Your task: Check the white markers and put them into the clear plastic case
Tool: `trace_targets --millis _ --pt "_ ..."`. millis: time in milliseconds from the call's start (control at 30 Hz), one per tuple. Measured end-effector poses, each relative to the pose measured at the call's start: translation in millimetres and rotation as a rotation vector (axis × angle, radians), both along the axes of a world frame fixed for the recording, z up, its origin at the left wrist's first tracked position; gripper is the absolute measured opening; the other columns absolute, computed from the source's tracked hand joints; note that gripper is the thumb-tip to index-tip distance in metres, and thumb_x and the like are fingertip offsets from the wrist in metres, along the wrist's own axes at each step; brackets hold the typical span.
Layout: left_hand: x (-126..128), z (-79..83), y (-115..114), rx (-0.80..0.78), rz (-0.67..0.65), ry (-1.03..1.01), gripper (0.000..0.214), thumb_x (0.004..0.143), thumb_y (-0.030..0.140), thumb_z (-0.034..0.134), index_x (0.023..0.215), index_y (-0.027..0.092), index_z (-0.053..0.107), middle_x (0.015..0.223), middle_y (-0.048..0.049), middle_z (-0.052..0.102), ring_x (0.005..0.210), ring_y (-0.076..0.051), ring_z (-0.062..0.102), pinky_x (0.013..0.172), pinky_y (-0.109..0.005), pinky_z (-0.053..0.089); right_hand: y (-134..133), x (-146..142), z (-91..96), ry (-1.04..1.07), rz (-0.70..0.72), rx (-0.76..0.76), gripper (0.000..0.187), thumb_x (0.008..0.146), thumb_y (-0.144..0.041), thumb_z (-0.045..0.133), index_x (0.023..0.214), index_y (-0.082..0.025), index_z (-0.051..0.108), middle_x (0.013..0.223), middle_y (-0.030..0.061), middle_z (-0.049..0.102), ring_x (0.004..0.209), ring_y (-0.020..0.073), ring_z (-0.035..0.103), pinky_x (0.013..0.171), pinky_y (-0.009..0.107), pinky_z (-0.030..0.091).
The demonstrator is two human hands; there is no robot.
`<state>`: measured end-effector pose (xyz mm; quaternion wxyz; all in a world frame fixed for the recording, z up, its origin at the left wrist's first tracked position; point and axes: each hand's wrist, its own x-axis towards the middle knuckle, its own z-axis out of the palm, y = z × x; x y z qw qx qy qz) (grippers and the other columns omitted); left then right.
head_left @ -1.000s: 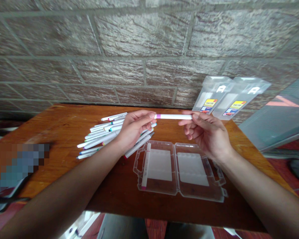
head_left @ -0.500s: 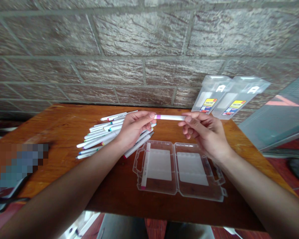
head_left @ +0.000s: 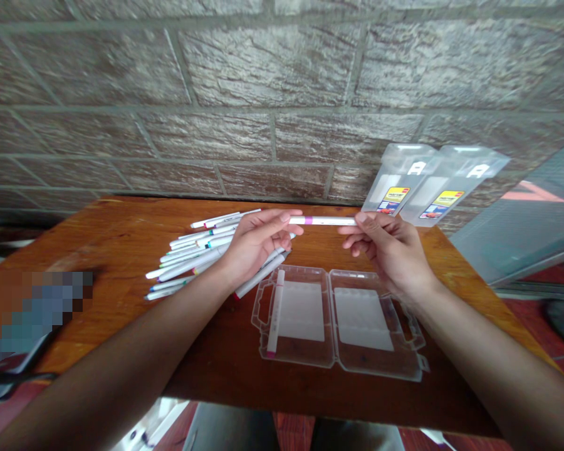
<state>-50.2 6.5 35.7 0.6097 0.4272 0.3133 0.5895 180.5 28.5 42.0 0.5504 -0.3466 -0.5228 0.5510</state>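
Observation:
A white marker with a purple band is held level above the table, one end in each hand. My left hand pinches its left end between thumb and fingers. At the other end, my right hand grips it the same way. Below them lies a clear plastic marker case, opened flat, with white sheets in both halves. One white marker with a magenta end rests along the case's left side. Beside and partly behind my left hand is a pile of white markers with variously coloured ends.
Two translucent plastic cases with yellow labels stand against the brick wall at the back right. A blurred-out flat object lies at the table's left edge. The wooden table ends close to my lap.
The marker has shifted slightly to the right and turned a little, so small print now shows on its barrel. Both hands keep their hold on its ends.

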Motion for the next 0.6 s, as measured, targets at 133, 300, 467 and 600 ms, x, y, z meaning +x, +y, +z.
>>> trace_targets --millis 133,300,467,600 --pt "-1.9 0.0 0.0 0.000 -0.054 -0.040 0.027 0.083 0.027 0.080 0.106 0.014 0.081 0.085 -0.0084 0.079 0.058 -0.009 0.058 0.062 -0.024 0.049 0.9 0.9 0.5 0.018 0.010 -0.021 0.029 0.076 -0.045 0.089 0.078 -0.020 0.076 0.082 0.0061 0.082 0.057 0.0119 0.069 0.046 0.020 0.053" --pt "-4.4 -0.5 -0.2 0.008 -0.110 -0.047 0.028 0.083 0.027 0.080 0.108 0.014 0.081 0.088 -0.0100 0.080 0.062 -0.011 0.062 0.065 -0.026 0.051 1.8 2.6 0.4 -0.009 0.014 -0.027 0.028 0.079 -0.046 0.086 0.079 -0.020 0.075 0.081 0.0064 0.082 0.056 0.0123 0.069 0.046 0.021 0.053" --pt "-6.2 -2.4 -0.4 0.018 -0.124 -0.043 0.027 0.084 0.027 0.079 0.109 0.016 0.080 0.089 -0.0099 0.080 0.066 -0.013 0.066 0.067 -0.028 0.052 1.8 3.2 1.6 -0.010 0.037 -0.037 0.029 0.077 -0.046 0.088 0.077 -0.020 0.074 0.072 0.0046 0.079 0.054 0.0122 0.068 0.045 0.021 0.053" --pt "-7.2 -4.1 -0.3 0.032 -0.136 -0.036 0.028 0.083 0.028 0.080 0.109 0.016 0.081 0.092 -0.0111 0.081 0.066 -0.014 0.065 0.067 -0.030 0.052 1.9 3.2 2.0 -0.019 0.037 -0.042 0.028 0.078 -0.045 0.087 0.076 -0.021 0.074 0.076 0.0053 0.080 0.054 0.0125 0.068 0.044 0.021 0.053"
